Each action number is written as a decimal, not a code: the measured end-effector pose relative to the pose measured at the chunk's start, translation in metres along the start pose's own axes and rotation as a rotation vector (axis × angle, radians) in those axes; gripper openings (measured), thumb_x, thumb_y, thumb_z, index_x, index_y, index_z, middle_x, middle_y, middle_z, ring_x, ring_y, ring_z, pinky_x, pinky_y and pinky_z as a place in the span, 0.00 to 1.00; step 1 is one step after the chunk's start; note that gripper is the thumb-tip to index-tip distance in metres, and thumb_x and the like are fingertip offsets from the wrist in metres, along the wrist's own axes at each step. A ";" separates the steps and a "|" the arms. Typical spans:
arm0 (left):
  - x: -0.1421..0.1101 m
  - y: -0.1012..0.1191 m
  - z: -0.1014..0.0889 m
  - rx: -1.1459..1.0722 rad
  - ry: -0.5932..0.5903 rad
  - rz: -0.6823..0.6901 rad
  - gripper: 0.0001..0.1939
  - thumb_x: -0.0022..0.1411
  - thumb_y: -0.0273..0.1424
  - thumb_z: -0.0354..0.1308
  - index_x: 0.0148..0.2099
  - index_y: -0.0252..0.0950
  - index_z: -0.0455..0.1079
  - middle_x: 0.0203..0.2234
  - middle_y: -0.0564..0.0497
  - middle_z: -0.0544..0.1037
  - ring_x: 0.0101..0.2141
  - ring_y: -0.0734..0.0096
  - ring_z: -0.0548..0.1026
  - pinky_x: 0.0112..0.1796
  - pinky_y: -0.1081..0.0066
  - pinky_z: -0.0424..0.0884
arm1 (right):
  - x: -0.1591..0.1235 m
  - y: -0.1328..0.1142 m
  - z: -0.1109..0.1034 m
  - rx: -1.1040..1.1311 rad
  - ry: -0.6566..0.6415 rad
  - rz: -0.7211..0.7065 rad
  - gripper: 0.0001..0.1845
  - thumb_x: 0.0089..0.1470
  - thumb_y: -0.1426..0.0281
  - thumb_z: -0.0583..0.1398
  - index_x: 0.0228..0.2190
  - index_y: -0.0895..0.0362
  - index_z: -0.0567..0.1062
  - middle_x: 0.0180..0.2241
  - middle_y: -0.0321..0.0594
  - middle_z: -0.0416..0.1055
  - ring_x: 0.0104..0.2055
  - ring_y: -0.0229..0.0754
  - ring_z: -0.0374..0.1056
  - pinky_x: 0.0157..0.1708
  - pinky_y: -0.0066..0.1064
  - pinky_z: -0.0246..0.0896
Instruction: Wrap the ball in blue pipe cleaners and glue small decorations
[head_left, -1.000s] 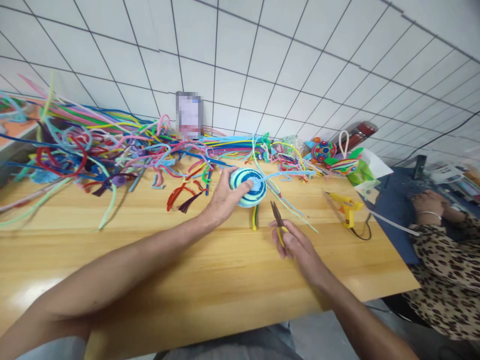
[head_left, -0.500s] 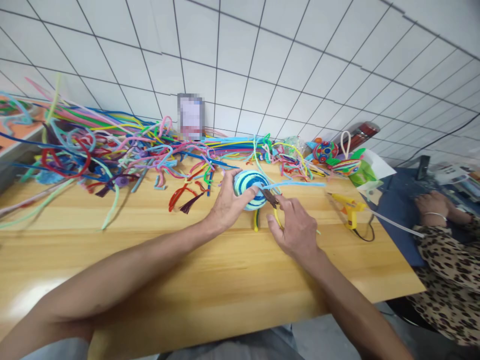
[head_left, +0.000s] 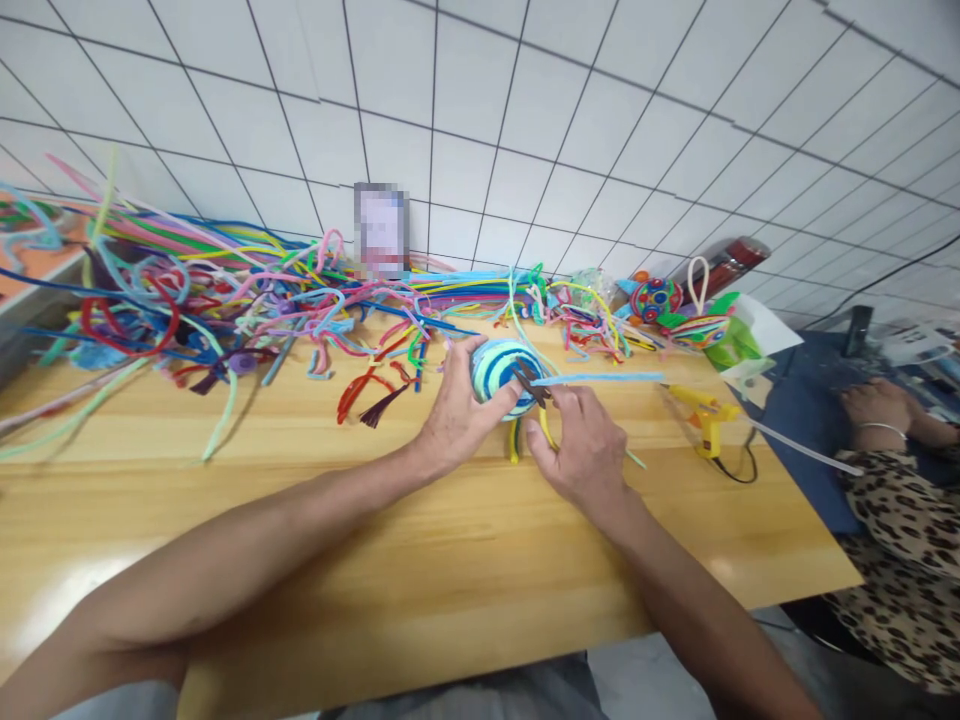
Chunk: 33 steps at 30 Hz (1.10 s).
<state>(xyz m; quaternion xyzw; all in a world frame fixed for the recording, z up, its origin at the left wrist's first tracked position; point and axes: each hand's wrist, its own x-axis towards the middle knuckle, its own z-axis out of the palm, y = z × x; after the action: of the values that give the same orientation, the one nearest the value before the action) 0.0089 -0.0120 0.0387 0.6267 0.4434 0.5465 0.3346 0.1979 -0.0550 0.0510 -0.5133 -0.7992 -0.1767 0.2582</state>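
Nearest is the smooth, glossy table (head_left: 405, 560), its pale wood grain running from side to side. Over it, the right hand (head_left: 585, 445) grasps the tool (head_left: 534, 385) by its yellow handles, fingers folded over them; its dark, tapered metal jaws stand parted, at the middle of the disc (head_left: 489, 370) as seen from above. The left hand (head_left: 454, 410) pinches that disc, thumb flat on its face and fingers round its left edge. The disc sits near the table's middle, a round, fuzzy spiral of dark blue, light blue and mint. A straight, furry light-blue stem (head_left: 600, 379) juts from beside the tool to the right. A soft yellow-and-dark strip (head_left: 514, 445) shows just below the disc.

To the right lies a hard yellow glue gun (head_left: 705, 412); beyond the table's edge is another person's leopard-print sleeve (head_left: 892, 505). Farther back, a long tangle (head_left: 255, 300) of plush, bent stems spreads leftward, with a round, many-coloured ornament (head_left: 658, 298) at the right. Behind rises a white wall (head_left: 480, 120) crossed by thin dark lines.
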 end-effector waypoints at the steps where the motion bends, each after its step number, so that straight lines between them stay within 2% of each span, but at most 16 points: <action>1: -0.001 0.000 0.000 0.011 0.001 0.015 0.30 0.63 0.42 0.64 0.62 0.40 0.58 0.57 0.41 0.68 0.59 0.54 0.69 0.60 0.54 0.67 | -0.001 0.000 0.000 0.003 0.006 -0.003 0.22 0.68 0.60 0.56 0.57 0.59 0.69 0.44 0.51 0.74 0.45 0.54 0.72 0.39 0.40 0.68; 7: -0.003 0.002 -0.002 -0.006 -0.055 0.016 0.30 0.65 0.41 0.63 0.63 0.39 0.57 0.59 0.40 0.67 0.60 0.55 0.68 0.61 0.55 0.67 | -0.005 -0.002 0.002 -0.009 0.049 -0.021 0.23 0.70 0.58 0.54 0.57 0.60 0.69 0.45 0.53 0.74 0.46 0.54 0.72 0.41 0.40 0.67; 11: -0.003 0.002 -0.001 -0.002 -0.064 -0.014 0.31 0.64 0.42 0.64 0.63 0.38 0.57 0.60 0.39 0.66 0.62 0.53 0.67 0.62 0.53 0.65 | -0.008 -0.001 0.004 -0.064 0.026 -0.018 0.24 0.72 0.56 0.51 0.56 0.60 0.69 0.40 0.49 0.74 0.41 0.51 0.72 0.35 0.37 0.64; 16: -0.003 0.000 -0.001 -0.033 -0.099 -0.014 0.31 0.64 0.42 0.63 0.63 0.39 0.57 0.60 0.40 0.67 0.62 0.53 0.67 0.63 0.51 0.65 | -0.010 0.001 0.008 -0.054 0.043 -0.042 0.17 0.72 0.61 0.51 0.48 0.59 0.72 0.33 0.43 0.74 0.32 0.46 0.69 0.31 0.35 0.58; 24: -0.005 -0.011 0.006 -0.112 -0.120 -0.103 0.32 0.61 0.43 0.65 0.61 0.39 0.58 0.57 0.41 0.68 0.58 0.53 0.70 0.59 0.52 0.69 | -0.012 0.006 0.010 0.013 0.069 -0.069 0.09 0.69 0.66 0.53 0.40 0.56 0.71 0.30 0.39 0.73 0.30 0.44 0.67 0.30 0.34 0.55; 28: -0.006 -0.012 0.007 -0.120 -0.114 -0.101 0.31 0.61 0.43 0.65 0.61 0.40 0.59 0.55 0.42 0.69 0.57 0.55 0.71 0.58 0.53 0.69 | -0.014 0.006 0.009 0.048 0.035 -0.063 0.10 0.70 0.66 0.52 0.42 0.56 0.71 0.30 0.39 0.72 0.29 0.43 0.67 0.30 0.34 0.55; 33: -0.004 -0.008 0.005 -0.065 -0.105 -0.066 0.32 0.60 0.43 0.66 0.60 0.38 0.59 0.55 0.41 0.69 0.58 0.52 0.70 0.60 0.50 0.67 | -0.017 0.007 0.009 0.083 -0.044 0.003 0.14 0.67 0.61 0.55 0.48 0.57 0.70 0.32 0.41 0.74 0.34 0.48 0.70 0.33 0.36 0.59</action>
<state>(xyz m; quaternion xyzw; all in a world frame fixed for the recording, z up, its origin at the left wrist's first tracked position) 0.0118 -0.0117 0.0289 0.6282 0.4276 0.5159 0.3954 0.2076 -0.0598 0.0342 -0.5070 -0.8106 -0.1314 0.2619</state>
